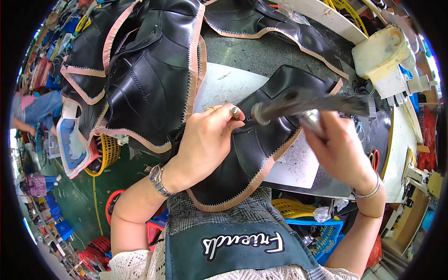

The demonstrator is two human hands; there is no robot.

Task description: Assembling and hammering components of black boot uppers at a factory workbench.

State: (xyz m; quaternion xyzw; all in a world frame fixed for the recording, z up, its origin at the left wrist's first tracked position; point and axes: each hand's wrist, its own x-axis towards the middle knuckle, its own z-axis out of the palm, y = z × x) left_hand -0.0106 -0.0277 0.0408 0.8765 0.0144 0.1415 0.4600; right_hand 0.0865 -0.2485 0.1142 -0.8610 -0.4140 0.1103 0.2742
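My left hand is closed round a short metal punch; only its round top end shows above the fingers. It rests over a black leather boot upper with a tan zigzag-cut edge. The punch's lower tip is hidden by my hand. To the right, my right hand grips a hammer, smeared by motion. One round face of the hammer is level with the punch, a little to its right and apart from it. The upper lies partly on a white board and overhangs the table's near edge.
More black leather uppers pile up at the left, and another lies at the back. A stained cream container stands at the right, with red-handled scissors nearby. Below the table are a yellow basket and a blue basket.
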